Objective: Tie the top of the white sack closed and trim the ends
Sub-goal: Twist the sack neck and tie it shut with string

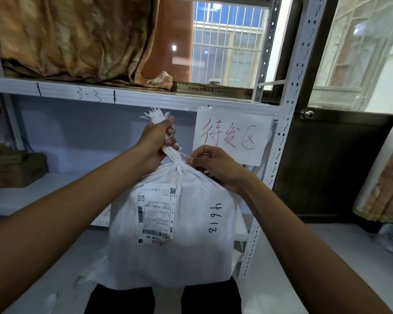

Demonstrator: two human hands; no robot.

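A full white woven sack (pixel 191 252) stands upright in front of me, with a shipping label (pixel 156 214) and handwritten numbers on its face. Its top is gathered into a twisted neck (pixel 176 158). My left hand (pixel 156 141) is shut around the neck, and frayed white ends (pixel 156 115) stick out above the fist. My right hand (pixel 216 166) sits at the base of the neck on the right side, fingertips pinching a thin white tie strand (pixel 186 156) there. No cutting tool is visible.
A white metal shelf rack (pixel 281 132) stands right behind the sack, with a paper sign (pixel 232 134) in red writing taped to it. A cardboard box (pixel 16 168) sits on the lower shelf at left. Folded brown fabric (pixel 77 37) fills the upper shelf. A dark door (pixel 327 166) is at right.
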